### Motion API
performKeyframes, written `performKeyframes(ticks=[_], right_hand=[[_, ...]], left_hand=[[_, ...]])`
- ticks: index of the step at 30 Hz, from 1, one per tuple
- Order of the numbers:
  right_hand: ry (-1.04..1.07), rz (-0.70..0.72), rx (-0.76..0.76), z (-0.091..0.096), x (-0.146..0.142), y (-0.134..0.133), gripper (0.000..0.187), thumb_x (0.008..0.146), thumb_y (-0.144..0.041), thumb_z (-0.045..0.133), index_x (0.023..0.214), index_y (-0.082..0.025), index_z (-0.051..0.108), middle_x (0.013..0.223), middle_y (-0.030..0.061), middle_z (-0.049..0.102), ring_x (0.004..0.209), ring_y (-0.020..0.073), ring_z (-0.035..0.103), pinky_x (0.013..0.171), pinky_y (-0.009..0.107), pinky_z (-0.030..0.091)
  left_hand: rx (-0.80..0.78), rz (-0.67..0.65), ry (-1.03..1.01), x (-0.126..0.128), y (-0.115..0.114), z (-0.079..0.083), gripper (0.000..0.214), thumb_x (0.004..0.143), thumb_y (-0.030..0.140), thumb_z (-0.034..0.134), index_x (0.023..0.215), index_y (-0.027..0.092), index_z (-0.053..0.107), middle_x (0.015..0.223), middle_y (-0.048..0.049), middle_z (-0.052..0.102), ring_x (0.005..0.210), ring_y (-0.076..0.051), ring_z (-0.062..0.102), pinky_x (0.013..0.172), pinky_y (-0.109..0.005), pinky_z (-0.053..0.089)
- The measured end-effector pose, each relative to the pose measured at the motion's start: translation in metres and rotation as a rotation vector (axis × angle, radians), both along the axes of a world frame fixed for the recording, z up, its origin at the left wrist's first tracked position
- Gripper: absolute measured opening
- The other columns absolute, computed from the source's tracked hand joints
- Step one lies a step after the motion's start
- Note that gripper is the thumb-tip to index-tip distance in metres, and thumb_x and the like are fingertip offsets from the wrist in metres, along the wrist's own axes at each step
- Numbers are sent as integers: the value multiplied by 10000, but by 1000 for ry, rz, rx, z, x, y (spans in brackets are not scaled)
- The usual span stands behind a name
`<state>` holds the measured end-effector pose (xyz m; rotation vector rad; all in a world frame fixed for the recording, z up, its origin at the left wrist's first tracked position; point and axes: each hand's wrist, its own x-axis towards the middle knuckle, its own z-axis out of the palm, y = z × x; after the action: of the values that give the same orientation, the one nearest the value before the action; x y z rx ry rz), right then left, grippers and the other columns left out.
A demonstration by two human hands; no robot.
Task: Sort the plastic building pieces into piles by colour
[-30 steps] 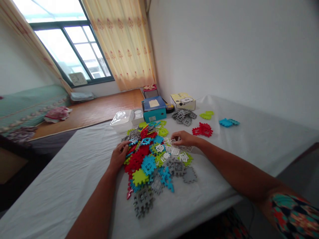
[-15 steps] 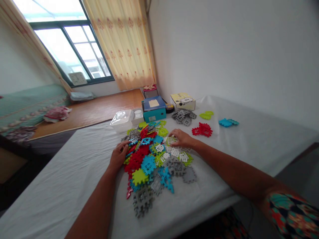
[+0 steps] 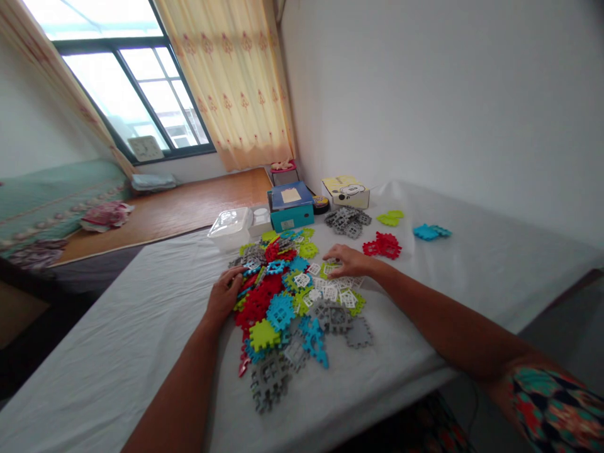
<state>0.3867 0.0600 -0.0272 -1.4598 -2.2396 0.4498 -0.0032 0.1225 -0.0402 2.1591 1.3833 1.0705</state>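
A mixed heap of toothed plastic building tiles (image 3: pixel 271 289) in red, blue, lime green and grey covers the middle of the cloth. My left hand (image 3: pixel 225 292) rests against the heap's left edge, fingers loosely bent and apart, touching tiles beside a blue one. On the right side, my right hand (image 3: pixel 348 261) reaches over the heap with thumb and forefinger apart. Between those fingertips lies a lime green tile (image 3: pixel 329 270) with a white lattice on it; whether it is gripped is hard to see. Several small white lattice pieces (image 3: pixel 331 292) lie just below that hand.
Sorted piles lie farther back: grey tiles (image 3: pixel 348 221), red tiles (image 3: pixel 383 246), lime green tiles (image 3: pixel 391 218) and blue tiles (image 3: pixel 431 232). Behind the heap stand a clear plastic tub (image 3: pixel 230 226), a blue box (image 3: pixel 291 207) and a yellow box (image 3: pixel 346 191) near the wall.
My right hand has shifted slightly right, and the tile at its fingertips has moved with it. White lattice pieces nearby have shifted a little. My left hand stays in place.
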Motion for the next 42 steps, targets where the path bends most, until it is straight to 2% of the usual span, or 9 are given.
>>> performKeyframes(ticks=[3, 7, 11, 14, 17, 21, 31, 38, 42], right_hand=[[-81, 26, 26, 2, -6, -3, 511, 638, -395, 795, 1078, -163, 678, 1089, 122, 618, 1031, 256, 555, 934, 368, 421], [-6, 12, -12, 7, -13, -6, 508, 629, -323, 803, 1076, -160, 622, 1023, 85, 647, 915, 206, 585, 815, 304, 456], [131, 22, 6, 13, -19, -11, 222, 800, -339, 647, 920, -153, 633, 855, 45, 665, 761, 151, 588, 713, 258, 442], [218, 73, 85, 20, -24, -15, 141, 832, -279, 581, 889, -166, 644, 838, 31, 673, 772, 138, 595, 723, 248, 441], [244, 109, 142, 26, -26, -18, 147, 784, -209, 601, 915, -189, 665, 908, 29, 691, 867, 151, 604, 774, 259, 447], [268, 111, 77, 28, -13, -13, 145, 790, -238, 607, 894, -191, 697, 890, 27, 704, 818, 147, 613, 713, 248, 446], [554, -217, 71, 20, 24, 7, 255, 723, -384, 671, 821, -156, 612, 751, 29, 665, 660, 132, 593, 618, 252, 481], [810, -917, 350, 8, 136, 31, 188, 735, -287, 648, 806, -174, 516, 719, 2, 592, 516, 96, 563, 492, 238, 525], [951, -1053, 360, -11, 182, 41, 146, 759, -217, 626, 785, -180, 486, 726, 6, 602, 572, 101, 608, 612, 279, 587]], left_hand=[[2, 0, -4, -1, 1, 0, 415, 823, 455, 449, 1044, 194, 685, 1154, -77, 655, 1115, -240, 574, 1049, -409, 401], [-2, 1, -9, -2, 3, -2, 425, 815, 467, 466, 1047, 184, 680, 1148, -87, 654, 1105, -244, 580, 1045, -403, 405], [5, 5, -5, -2, 4, -2, 424, 815, 462, 453, 1035, 182, 684, 1130, -89, 660, 1099, -248, 583, 1040, -408, 410], [12, 8, -4, -2, 3, -1, 414, 812, 457, 454, 1029, 191, 685, 1125, -81, 662, 1098, -246, 580, 1038, -406, 412], [11, 12, -7, -1, 3, -1, 412, 809, 458, 455, 1027, 195, 686, 1132, -77, 660, 1104, -245, 578, 1042, -405, 410], [9, 12, -7, -1, 3, -1, 413, 811, 466, 455, 1021, 197, 687, 1132, -78, 661, 1102, -243, 581, 1041, -394, 412], [5, 3, 1, -2, 2, 0, 426, 813, 469, 458, 1036, 183, 681, 1149, -88, 656, 1109, -247, 582, 1044, -403, 410], [-2, 9, 1, -2, 2, 0, 423, 814, 460, 460, 1042, 182, 682, 1148, -86, 656, 1114, -248, 578, 1049, -400, 406], [-3, -3, 13, -3, 3, -1, 425, 820, 456, 456, 1049, 178, 681, 1150, -88, 655, 1116, -250, 575, 1050, -412, 401]])
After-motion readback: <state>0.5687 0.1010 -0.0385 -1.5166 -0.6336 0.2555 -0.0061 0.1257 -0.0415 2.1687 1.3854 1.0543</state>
